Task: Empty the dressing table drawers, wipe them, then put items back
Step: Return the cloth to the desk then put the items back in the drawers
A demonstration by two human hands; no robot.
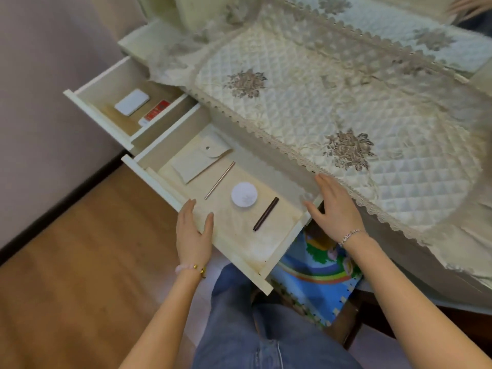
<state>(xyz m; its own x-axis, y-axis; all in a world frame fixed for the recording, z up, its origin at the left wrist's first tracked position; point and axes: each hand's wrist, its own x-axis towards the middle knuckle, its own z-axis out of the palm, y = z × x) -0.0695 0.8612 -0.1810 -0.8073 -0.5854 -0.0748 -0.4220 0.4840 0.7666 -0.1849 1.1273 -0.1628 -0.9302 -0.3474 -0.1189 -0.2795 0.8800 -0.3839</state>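
At the near left of the dressing table, two drawers stand pulled out with contents lying inside.

- Large drawer [239, 235]: a cream pouch [197, 163], a thin metallic stick [220, 180], a round white pad [244, 195] and a dark pencil [266, 213] are laid out on its floor, all apart from one another.
- Small drawer [95, 118], further left: a white case [132, 102] and a red box [157, 110] are noted side by side.
- Left hand [194, 233]: laid on the large drawer's front rim, fingers straight, thumb reaching inside; nothing is held.
- Right hand [332, 209]: spread flat at the drawer's right side, just beside the lace edge of the quilted cloth [319, 102]; nothing is held. Whether it touches the drawer wall cannot be told.

Assessment — the emptying step is judged not yet begun: nothing from either drawer is seen on the table top, and no wiping cloth is in view.

The next move is judged to call for lifting the items out one at a time. A fingertip pinch would be needed for the stick and the pencil — both thin and liable to roll — and a flat resting place, probably the quilted cloth.
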